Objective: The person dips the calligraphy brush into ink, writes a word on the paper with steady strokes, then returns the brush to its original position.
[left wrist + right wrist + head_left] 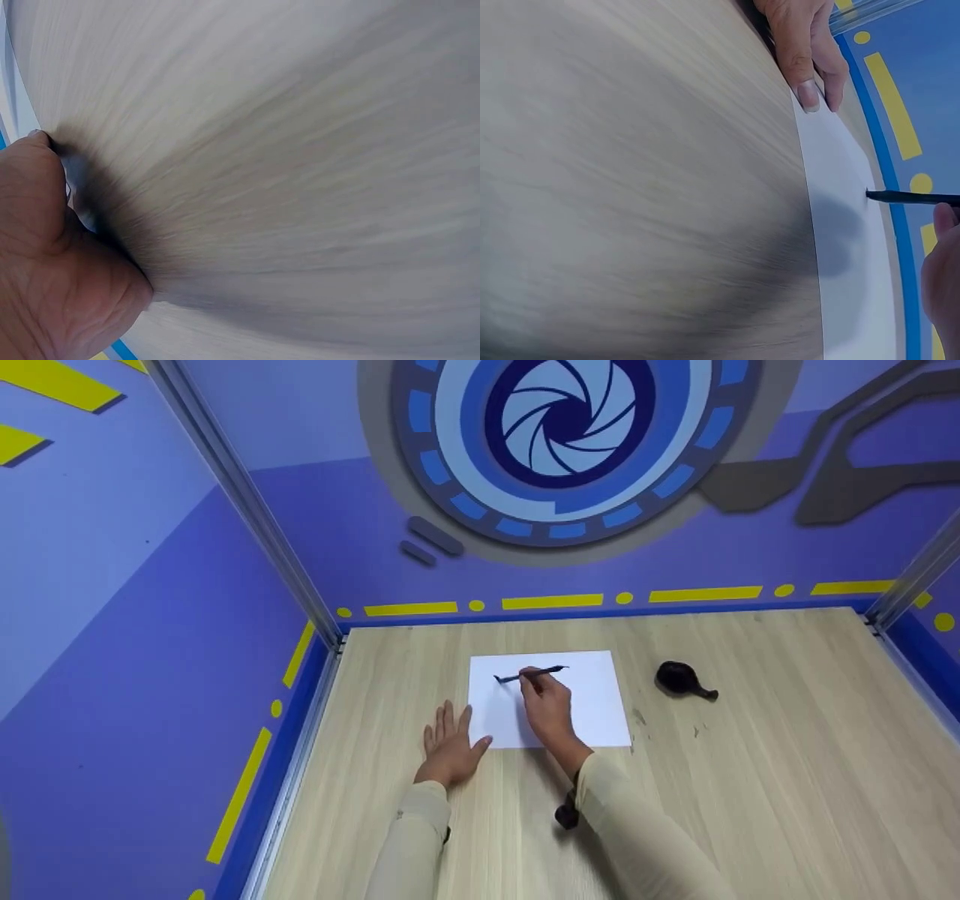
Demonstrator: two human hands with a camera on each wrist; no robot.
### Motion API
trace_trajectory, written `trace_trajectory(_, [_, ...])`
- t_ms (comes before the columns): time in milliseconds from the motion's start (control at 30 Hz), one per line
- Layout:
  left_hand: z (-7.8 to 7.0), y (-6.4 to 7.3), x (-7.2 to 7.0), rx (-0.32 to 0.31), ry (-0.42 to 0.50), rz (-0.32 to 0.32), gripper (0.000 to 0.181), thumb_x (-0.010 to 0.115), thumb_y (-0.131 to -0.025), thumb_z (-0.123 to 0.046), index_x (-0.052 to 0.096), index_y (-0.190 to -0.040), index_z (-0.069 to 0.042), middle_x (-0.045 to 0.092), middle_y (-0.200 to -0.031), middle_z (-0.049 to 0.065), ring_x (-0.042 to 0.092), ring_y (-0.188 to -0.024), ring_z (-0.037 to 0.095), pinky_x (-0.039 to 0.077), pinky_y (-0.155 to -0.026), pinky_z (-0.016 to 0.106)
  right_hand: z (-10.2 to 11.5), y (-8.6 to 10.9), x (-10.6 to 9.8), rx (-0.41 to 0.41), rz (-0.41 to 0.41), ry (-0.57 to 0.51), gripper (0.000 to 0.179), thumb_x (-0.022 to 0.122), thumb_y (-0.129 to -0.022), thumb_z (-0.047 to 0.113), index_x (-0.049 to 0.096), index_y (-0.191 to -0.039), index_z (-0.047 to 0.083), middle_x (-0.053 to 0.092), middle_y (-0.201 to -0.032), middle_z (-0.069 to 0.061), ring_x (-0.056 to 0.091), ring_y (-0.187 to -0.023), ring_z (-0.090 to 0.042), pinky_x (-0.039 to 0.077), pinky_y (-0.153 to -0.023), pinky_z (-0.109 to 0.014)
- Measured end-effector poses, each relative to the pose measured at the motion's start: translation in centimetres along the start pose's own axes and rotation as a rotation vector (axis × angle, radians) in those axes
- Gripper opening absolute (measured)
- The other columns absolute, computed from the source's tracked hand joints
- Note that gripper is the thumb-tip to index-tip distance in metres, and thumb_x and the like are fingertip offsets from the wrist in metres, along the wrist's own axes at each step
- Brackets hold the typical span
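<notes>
On pale wood (780, 765), right fingers (535, 684) pinch a pen (911, 198) over paper (596, 697), left fingers (450, 721) splayed alongside.

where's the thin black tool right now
In the head view, the thin black tool is held in the right hand's fingers, over the upper part of the white paper, its tip pointing left.

Can slip between white paper (596, 701) and black bulb-shaped thing (679, 679), no sweat. Gets blocked mid-sheet by right hand (549, 709) plus pen-like stick (511, 678), lower-left by left hand (454, 746).
</notes>
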State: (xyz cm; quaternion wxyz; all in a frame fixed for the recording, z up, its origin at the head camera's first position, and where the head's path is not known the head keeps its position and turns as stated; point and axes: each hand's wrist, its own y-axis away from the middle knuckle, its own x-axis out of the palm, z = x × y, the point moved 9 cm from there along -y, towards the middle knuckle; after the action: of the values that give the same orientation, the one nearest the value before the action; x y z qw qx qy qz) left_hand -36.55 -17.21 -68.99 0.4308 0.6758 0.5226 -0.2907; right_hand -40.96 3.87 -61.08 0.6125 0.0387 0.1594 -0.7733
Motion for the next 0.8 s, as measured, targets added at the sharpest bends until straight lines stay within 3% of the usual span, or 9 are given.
trace_trajectory(233, [-0.01, -0.04, 0.03, -0.006, -0.005, -0.007, 0.083, 0.048, -0.108, -0.062, 0.014, -0.174, -0.024, -0.013, -0.182, 0.015, -0.013, -0.17, 0.035, -0.005, -0.135, 0.064, -0.03, 0.08, 0.05, 0.017, 0.03, 0.002, 0.02, 0.069, -0.102, 0.017, 0.078, -0.115, 0.005, 0.081, -0.109, -0.009, 0.074, -0.1, -0.023, 0.059, -0.088, -0.035])
trace_trajectory(800, [0.17, -0.34, 0.09, 0.02, -0.007, -0.024, 0.083, 0.048, -0.107, -0.063, 0.016, -0.174, -0.025, -0.012, -0.182, 0.015, -0.012, -0.17, 0.036, -0.002, -0.135, 0.066, 0.59, 0.15, -0.01, -0.027, 0.021, -0.012, 0.013, 0.07, -0.096, 0.013, 0.078, -0.103, 0.005, 0.08, -0.094, -0.008, 0.07, -0.087, -0.019, 0.055, -0.078, -0.028])
